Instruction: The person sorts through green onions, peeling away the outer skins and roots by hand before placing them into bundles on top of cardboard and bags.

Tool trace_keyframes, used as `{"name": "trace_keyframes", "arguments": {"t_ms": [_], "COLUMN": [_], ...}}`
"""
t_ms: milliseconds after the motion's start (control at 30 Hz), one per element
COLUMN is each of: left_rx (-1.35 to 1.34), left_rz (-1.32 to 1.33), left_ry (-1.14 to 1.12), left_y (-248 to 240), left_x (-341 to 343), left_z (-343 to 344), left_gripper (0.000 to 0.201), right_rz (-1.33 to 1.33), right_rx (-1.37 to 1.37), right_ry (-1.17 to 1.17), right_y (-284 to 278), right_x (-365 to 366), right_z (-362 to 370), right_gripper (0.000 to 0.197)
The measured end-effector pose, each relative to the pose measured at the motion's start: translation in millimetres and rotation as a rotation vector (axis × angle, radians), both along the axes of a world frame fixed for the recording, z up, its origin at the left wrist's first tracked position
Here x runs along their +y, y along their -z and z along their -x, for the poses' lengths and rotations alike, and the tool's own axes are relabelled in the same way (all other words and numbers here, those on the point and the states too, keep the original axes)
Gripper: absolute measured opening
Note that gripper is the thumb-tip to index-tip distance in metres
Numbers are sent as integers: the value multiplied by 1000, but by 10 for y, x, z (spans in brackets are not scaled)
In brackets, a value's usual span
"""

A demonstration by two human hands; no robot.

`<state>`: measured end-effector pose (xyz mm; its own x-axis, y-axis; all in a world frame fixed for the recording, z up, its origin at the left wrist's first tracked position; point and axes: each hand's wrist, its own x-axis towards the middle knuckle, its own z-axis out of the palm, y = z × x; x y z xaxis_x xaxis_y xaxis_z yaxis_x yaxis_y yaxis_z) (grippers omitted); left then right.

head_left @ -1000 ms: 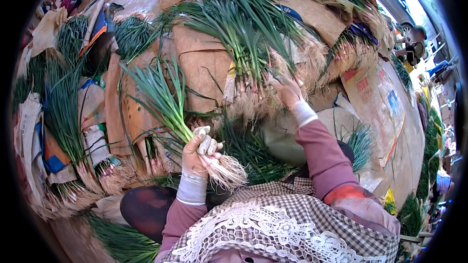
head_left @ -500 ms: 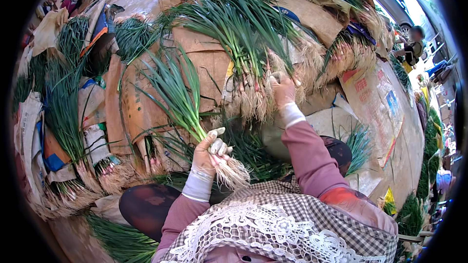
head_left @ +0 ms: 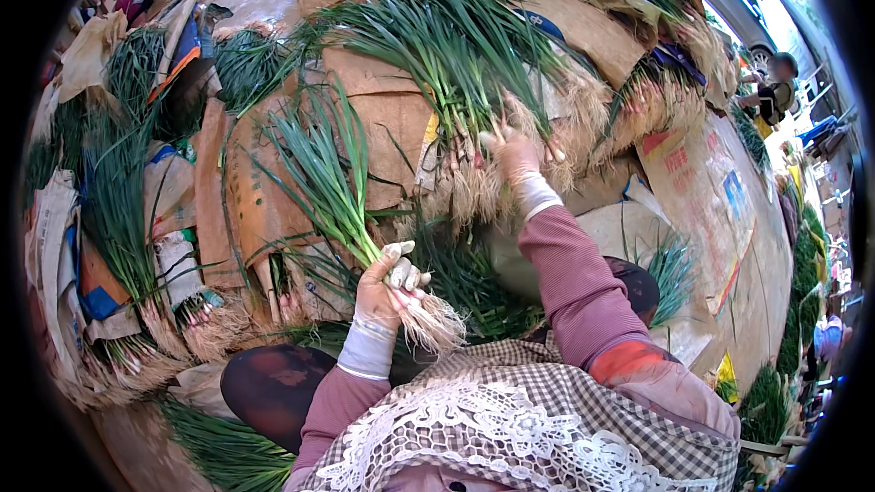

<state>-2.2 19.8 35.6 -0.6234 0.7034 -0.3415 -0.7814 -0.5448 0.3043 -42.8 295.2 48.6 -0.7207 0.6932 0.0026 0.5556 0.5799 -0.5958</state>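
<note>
My left hand (head_left: 390, 284), in a pale glove, is closed round a bunch of green garlic (head_left: 342, 191). Its long flat leaves point up and away, and its pinkish lower ends and pale roots hang out below my fingers. My right hand (head_left: 513, 155), gloved too, reaches to the front of a large heap of green garlic (head_left: 447, 64). Its fingers are pinched at the lower stems, just above the hanging roots; how many stalks they grip is hidden.
Brown paper sacks (head_left: 369, 123) lie beneath and between the bundles. More green garlic (head_left: 114, 210) lines the left side, and another bundle (head_left: 661, 96) lies at the right. Loose leaves lie between my knees. A printed sack (head_left: 697, 182) covers the right floor. Another person (head_left: 779, 91) sits near a parked car.
My right hand has shifted a little left along the base of the heap, to other stems. My left hand stays almost in place with its bunch.
</note>
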Motion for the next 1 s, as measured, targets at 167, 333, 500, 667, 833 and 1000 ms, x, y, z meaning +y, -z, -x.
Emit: {"name": "trace_keyframes", "arguments": {"t_ms": [167,333,500,667,833,1000], "left_rx": [112,153,128,205,206,341], "left_rz": [128,-124,136,142,314,527], "left_ry": [-4,110,140,183,106,134], "left_y": [-44,-23,159,198,174,124], "left_x": [-5,-38,137,317,301,403], "left_z": [14,32,50,-61,-116,-311], "left_gripper": [28,37,32,35,23,14], "right_rz": [-159,468,336,316,757,514], "right_rx": [-413,191,206,-86,-351,21], "right_ry": [-254,-338,-403,-730,-836,-501], "right_y": [-51,-606,73,447,276,-13], "right_x": [-179,-300,-554,-1187,-780,-1169], "right_z": [-31,-429,-765,-1176,-1042,-771], "right_gripper": [28,34,33,35,53,39]}}
